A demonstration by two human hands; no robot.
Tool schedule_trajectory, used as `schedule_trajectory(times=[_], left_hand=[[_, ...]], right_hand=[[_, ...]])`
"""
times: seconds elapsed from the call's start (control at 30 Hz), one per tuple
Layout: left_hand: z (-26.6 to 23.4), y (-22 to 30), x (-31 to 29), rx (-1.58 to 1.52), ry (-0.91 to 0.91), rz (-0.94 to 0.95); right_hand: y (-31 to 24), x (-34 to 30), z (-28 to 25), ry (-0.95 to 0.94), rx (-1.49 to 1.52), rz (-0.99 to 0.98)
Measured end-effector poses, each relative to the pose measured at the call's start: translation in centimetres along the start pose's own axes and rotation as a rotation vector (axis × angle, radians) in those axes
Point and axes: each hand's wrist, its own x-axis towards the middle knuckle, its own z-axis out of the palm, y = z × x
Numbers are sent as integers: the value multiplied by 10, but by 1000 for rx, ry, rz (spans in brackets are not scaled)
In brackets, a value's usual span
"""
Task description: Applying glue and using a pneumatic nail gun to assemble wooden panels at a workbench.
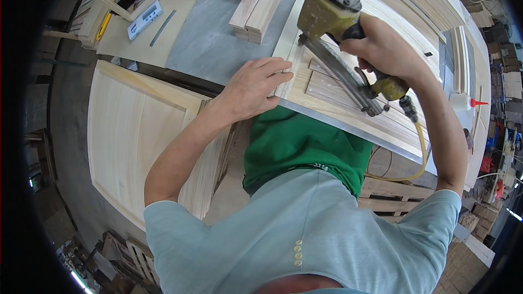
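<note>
Nailer (328, 13) sits over the pale wooden panel (298, 97) on the worktop (204, 35), the right hand's (384, 46) grip clamped around its dark handle; whether its nose touches the wood, I cannot tell. Left hand (253, 88) rests on the panel's left edge near the front corner, thumb and fingers of its grip apart. Yellow hose (423, 149) hangs from the handle's end, and a white bottle (461, 102) is off to the right.

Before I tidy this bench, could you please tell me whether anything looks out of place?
Nothing looks plainly spilled or damaged. One small dark piece stands out against the pale wood, right of the right hand; what it is, I cannot tell.
</note>
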Motion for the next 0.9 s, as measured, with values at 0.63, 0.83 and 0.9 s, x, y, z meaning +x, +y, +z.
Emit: schedule_trajectory(times=[0.63, 0.83, 0.9], left_hand=[[-1, 8, -2, 18, 14, -118], [-9, 4, 1, 65, -58, -104], [-10, 8, 7, 33, -70, -74]], right_hand=[[10, -82, -2, 99, 181, 137], [99, -187, -49, 456, 304, 425], [135, -222, -56, 538, 183, 514]])
